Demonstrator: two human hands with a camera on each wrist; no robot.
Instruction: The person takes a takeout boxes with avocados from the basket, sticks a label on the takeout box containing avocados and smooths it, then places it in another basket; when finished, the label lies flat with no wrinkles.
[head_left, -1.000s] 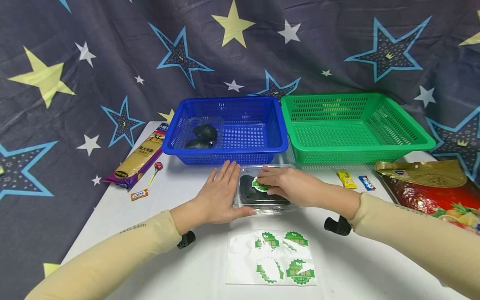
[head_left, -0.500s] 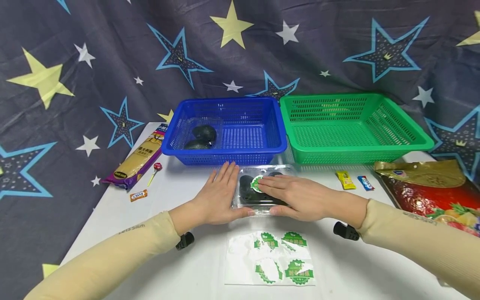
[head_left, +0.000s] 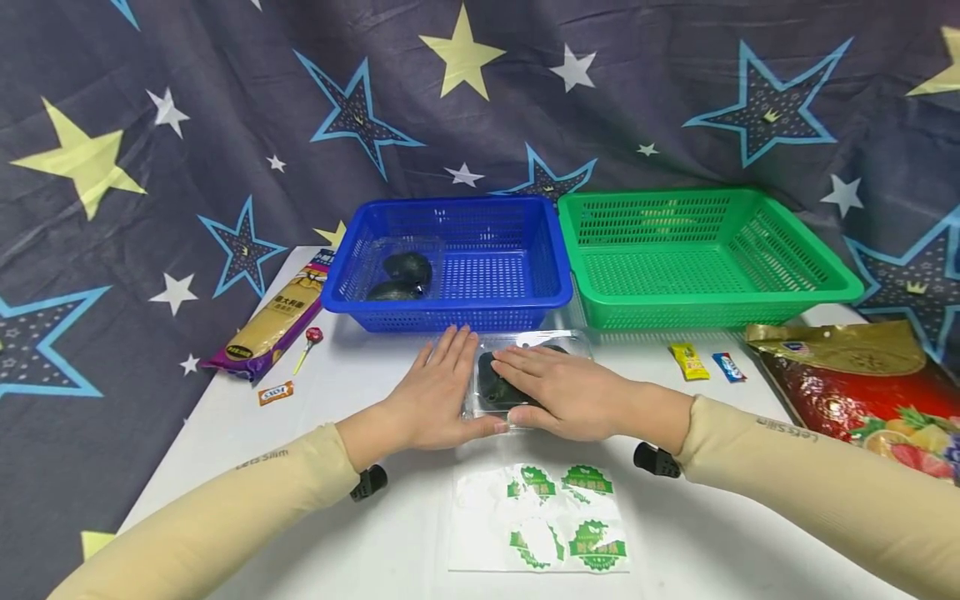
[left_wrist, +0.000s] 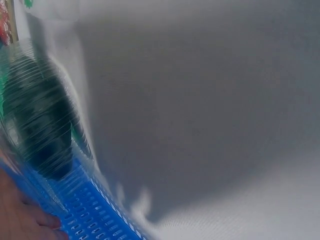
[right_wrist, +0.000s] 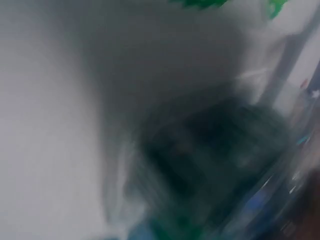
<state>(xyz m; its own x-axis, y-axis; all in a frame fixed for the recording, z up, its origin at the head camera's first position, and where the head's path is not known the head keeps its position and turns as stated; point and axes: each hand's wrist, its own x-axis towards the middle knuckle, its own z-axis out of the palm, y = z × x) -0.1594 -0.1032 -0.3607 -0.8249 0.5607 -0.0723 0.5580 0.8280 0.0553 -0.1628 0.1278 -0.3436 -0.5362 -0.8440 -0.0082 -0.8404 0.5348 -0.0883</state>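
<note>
A clear plastic clamshell box (head_left: 573, 338) with dark green, avocado-like fruits (head_left: 491, 385) inside lies in front of the baskets. Along its left side rests my left hand (head_left: 435, 390), fingers straight and thumb at the near corner. My right hand (head_left: 573, 392) lies flat across the lid with its fingers extended, hiding the round green-and-white sticker beneath them. From the left wrist, one dark fruit (left_wrist: 42, 117) shows through the ribbed box wall, with fingers (left_wrist: 22, 217) at the lower left. The right wrist view is blurred, with a dark fruit (right_wrist: 215, 145) at its middle.
Behind stand a blue basket (head_left: 450, 317) holding a similar box of fruit (head_left: 408, 268) and a green basket (head_left: 720, 308). A sticker sheet (head_left: 480, 529) lies in front. Spaghetti (head_left: 273, 321), a lollipop (head_left: 312, 335), small candies (head_left: 688, 361) and a red bag (head_left: 847, 392) sit around.
My right hand has gone from pressing the sticker with bent fingers to lying flat, then slid left over the lid and covered the sticker. The left hand has stayed in place.
</note>
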